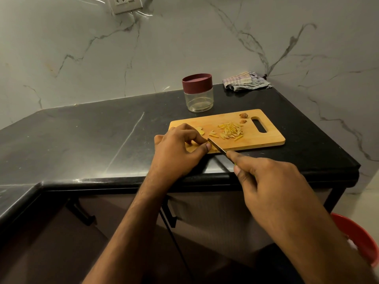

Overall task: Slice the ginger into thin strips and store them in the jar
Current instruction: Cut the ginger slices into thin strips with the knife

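where fingers (196,138) curl, the ginger (202,132) hides.

Surface: black polished stone countertop (82,136), L-shaped, running along a marble-veined wall, its glossy top streaked with light reflections.
Cutting board: wooden cutting board (264,138) lies flat near the counter's front edge, handle slot toward the right.
Jar: clear glass jar (198,100) with a maroon lid (197,80) screwed on stands upright just behind the board, apart from it.
Cloth: striped, crumpled dishcloth (246,81) sits in the far right corner, against the wall, right of the jar and well apart from the board.
Floor: pale floor at the right edge carries a red tub (361,238), only partly in view.
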